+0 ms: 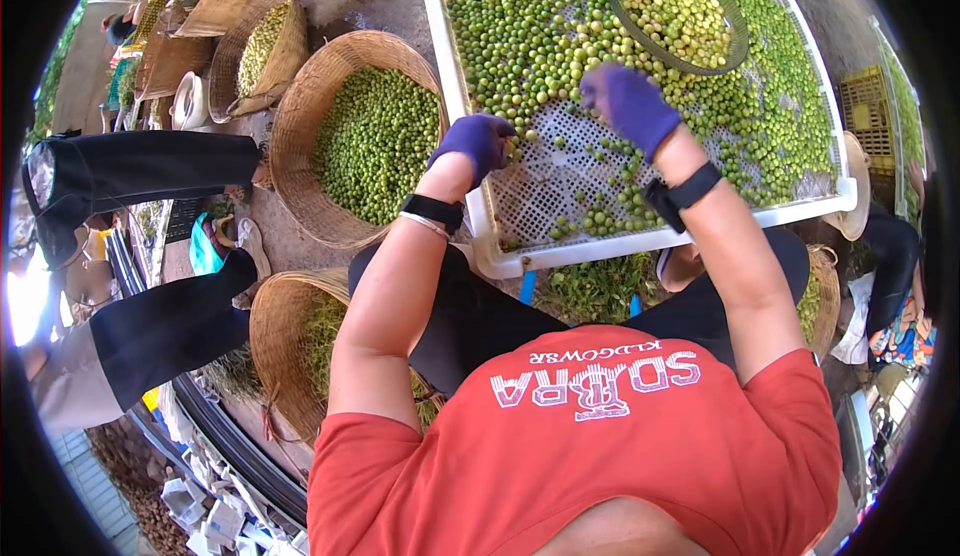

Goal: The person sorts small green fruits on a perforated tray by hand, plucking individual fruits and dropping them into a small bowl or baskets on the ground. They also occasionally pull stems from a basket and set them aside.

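Observation:
Small round green fruits (530, 36) cover much of a white perforated plastic tray (560, 171). My left hand (475, 146), in a purple glove, is at the tray's left side with its fingers curled together. Fruits lie right by its fingertips, and whether any is gripped I cannot make out. Over the middle of the tray is my right hand (632, 108), also gloved in purple; its fingers are blurred by motion and partly hidden. Just beyond it, a dark mesh bowl (738, 51) of yellower fruits rests on the spread fruits.
A wicker basket (290, 146) of green fruits stands left of the tray. Another basket (285, 331) with stems is beside my leg, and a basket (290, 66) of paler fruits sits farther back. People's legs are at left; a yellow crate (867, 121) is at right.

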`<state>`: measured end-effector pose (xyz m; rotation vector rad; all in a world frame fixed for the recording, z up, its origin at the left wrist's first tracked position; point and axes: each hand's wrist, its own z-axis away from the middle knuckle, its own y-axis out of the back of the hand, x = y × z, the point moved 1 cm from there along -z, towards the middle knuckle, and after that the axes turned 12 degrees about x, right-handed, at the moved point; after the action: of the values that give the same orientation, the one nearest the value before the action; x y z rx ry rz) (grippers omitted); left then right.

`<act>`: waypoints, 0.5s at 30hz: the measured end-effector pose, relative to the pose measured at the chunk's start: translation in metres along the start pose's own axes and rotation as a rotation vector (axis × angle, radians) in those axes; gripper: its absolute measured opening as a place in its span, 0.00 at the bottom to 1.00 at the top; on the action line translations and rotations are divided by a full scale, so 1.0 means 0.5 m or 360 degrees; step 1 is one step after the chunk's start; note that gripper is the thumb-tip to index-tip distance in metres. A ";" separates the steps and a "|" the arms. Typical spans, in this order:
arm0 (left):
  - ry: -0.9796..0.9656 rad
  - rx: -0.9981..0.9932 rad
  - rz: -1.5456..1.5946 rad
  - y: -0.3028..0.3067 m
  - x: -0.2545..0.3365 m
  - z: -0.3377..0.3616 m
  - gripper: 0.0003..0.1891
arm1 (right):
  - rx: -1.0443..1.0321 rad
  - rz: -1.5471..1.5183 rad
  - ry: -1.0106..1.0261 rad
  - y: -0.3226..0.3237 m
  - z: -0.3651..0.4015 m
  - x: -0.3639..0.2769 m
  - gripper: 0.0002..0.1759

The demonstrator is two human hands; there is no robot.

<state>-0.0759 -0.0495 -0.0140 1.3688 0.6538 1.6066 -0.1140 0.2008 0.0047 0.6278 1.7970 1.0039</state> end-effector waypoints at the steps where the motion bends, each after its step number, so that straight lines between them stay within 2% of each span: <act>1: 0.0000 -0.0109 0.0016 -0.013 -0.004 -0.003 0.18 | 0.0181 0.0143 -0.0050 0.030 -0.020 0.021 0.07; 2: -0.0100 -0.0104 -0.0096 -0.013 0.005 0.001 0.17 | 0.0612 0.0135 0.0102 0.061 -0.017 0.036 0.09; 4: -0.0305 -0.0084 -0.0322 -0.006 0.041 0.014 0.16 | 0.0703 0.0445 0.0017 0.104 -0.032 0.029 0.17; 5: -0.0140 -0.0212 -0.0277 -0.008 0.052 0.013 0.16 | 0.0586 0.0382 0.0022 0.094 -0.035 0.028 0.17; 7: -0.0320 -0.0077 -0.0495 -0.036 0.041 0.015 0.13 | 0.0352 0.0251 0.0038 0.038 -0.042 0.024 0.16; 8: -0.0405 -0.0007 -0.0604 -0.050 0.034 0.016 0.12 | 0.0310 0.0193 0.0204 -0.002 -0.041 0.018 0.15; 10: -0.0349 0.0046 -0.0643 -0.054 0.043 0.023 0.08 | 0.0259 0.0221 0.0446 -0.066 -0.041 -0.001 0.10; 13: -0.0151 0.0068 -0.0552 -0.043 0.065 0.036 0.07 | 0.0035 0.0401 0.0519 -0.117 -0.039 -0.024 0.08; 15: -0.0185 0.0084 -0.0522 -0.042 0.066 0.038 0.08 | 0.0082 0.0383 0.0439 -0.122 -0.039 -0.031 0.07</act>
<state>-0.0511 -0.0138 -0.0108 1.3049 0.8094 1.2485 -0.1244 0.1495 -0.0356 0.7820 2.0262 1.2591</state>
